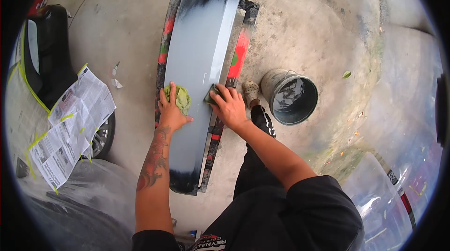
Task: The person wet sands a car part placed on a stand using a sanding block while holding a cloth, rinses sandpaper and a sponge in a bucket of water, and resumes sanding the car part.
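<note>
A long, grey-primed car body panel [190, 59] with blackish ends lies lengthwise on a stand in front of me. My left hand [172, 113] rests on the panel, its fingers over a crumpled yellow-green cloth [183, 99] and its thumb pointing right. At the panel's right edge, my right hand [230, 109] grips a small dark sanding pad [211, 94] and presses it against the surface. The fingers partly cover the pad, so its full shape is hidden.
The stand [240, 49] has red, green and black paint marks. To its right, a dark bucket [300, 110] sits on the concrete floor beside my shoe [251, 91]. At left is a car masked with newspaper [84, 103] and plastic sheeting [93, 190]; more plastic [375, 195] lies right.
</note>
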Action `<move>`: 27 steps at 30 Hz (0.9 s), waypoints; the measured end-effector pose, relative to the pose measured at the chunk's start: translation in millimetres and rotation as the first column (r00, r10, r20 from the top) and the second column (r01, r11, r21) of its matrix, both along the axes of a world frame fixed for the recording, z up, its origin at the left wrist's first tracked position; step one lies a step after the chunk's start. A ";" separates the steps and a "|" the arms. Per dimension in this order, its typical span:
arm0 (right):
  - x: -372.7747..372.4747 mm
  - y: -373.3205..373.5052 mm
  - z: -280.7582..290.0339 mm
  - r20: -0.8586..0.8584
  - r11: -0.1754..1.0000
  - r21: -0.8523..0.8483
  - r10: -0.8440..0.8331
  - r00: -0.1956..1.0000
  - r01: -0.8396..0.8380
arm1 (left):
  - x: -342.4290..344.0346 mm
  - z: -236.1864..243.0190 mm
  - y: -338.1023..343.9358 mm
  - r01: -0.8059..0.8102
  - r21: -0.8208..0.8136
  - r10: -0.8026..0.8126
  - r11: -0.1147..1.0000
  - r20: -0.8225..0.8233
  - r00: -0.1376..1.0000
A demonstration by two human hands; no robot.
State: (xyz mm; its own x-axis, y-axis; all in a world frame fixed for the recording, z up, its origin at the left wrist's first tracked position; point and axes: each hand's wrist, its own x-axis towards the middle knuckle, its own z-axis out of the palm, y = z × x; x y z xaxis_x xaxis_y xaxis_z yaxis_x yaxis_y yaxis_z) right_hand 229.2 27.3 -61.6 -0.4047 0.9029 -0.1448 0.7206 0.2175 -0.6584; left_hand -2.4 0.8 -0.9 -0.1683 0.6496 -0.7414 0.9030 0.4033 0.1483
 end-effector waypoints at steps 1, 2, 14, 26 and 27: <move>0.8 -2.0 -1.8 -0.008 0.995 0.095 -0.034 0.999 0.035 | 0.0 -0.2 1.3 -0.022 -0.028 0.022 0.999 0.005 1.000; 1.9 4.3 -2.8 0.026 0.995 0.097 -0.035 0.999 0.032 | -0.5 -0.2 2.2 -0.022 -0.037 0.022 0.999 -0.001 1.000; 6.0 50.7 -37.6 -0.044 0.905 0.354 -0.238 0.970 0.238 | -3.6 -7.4 -5.0 -0.031 0.048 0.030 0.998 0.013 0.999; 8.4 55.6 -35.2 -0.047 0.923 0.319 -0.210 0.976 0.214 | -4.1 -9.4 -7.0 -0.001 0.106 0.000 0.994 0.008 1.000; 7.8 54.7 -33.3 -0.003 0.948 0.246 -0.206 0.979 0.200 | -4.4 -9.7 -7.0 -0.002 0.103 0.001 0.995 0.011 1.000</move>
State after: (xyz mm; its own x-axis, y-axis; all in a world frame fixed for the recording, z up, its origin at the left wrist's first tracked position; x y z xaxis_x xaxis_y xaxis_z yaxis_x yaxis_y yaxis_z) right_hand 237.0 82.0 -94.9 -0.2083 0.9745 0.0834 0.7799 0.2170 -0.5871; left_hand -6.8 -6.2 -10.6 -0.1615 0.7223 -0.6725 0.9003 0.3869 0.1994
